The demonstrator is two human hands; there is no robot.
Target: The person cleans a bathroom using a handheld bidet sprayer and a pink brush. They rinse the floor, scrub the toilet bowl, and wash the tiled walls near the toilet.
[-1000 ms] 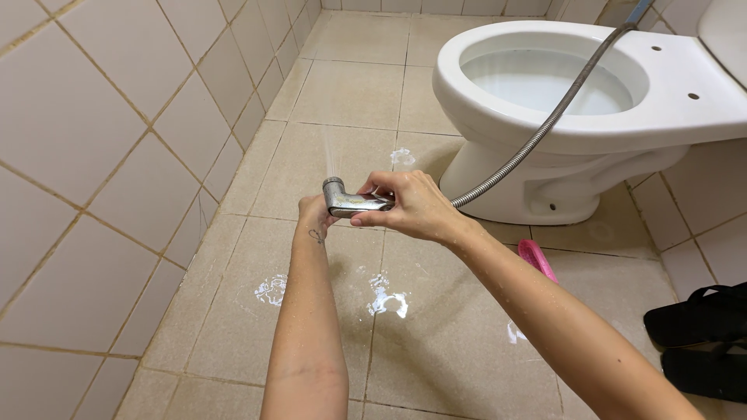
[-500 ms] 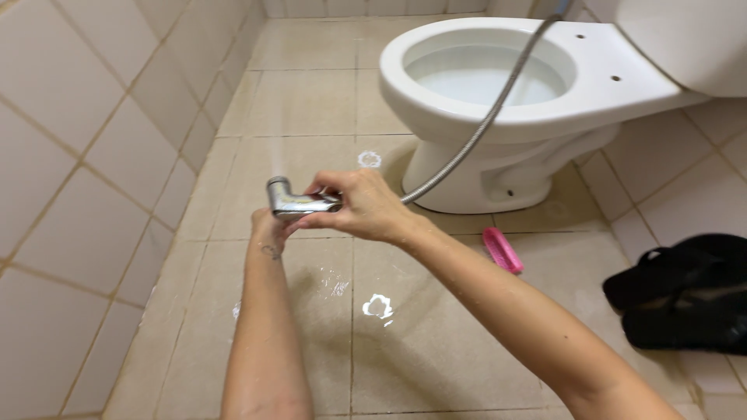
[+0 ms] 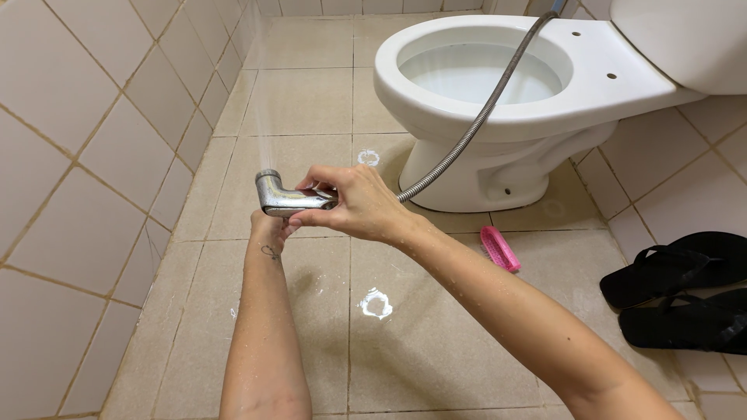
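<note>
View from above of a tiled bathroom floor (image 3: 311, 101), with both forearms extended forward. The right hand (image 3: 354, 206) is wrapped around the handle of a chrome spray nozzle (image 3: 284, 198), fingers curled over the top and thumb closing from beneath, so the grip is firmly clamped on the metal body. The nozzle's long axis lies nearly horizontal, running left to right across the view; its round head projects to the left of the right hand's fingers and points away from the person, where a faint spray shows over the floor. A corrugated metal hose (image 3: 475, 124) leaves the handle on the right and rises diagonally across the rim of the white toilet bowl (image 3: 436, 117). The left hand (image 3: 268, 225) sits directly beneath the nozzle head, mostly hidden behind it; whether its fingers are curled or spread cannot be told. Of the two, the right hand alone carries the nozzle. A pink brush (image 3: 498, 249) lies on the floor near the toilet base, and black sandals (image 3: 677, 299) rest at far right
</note>
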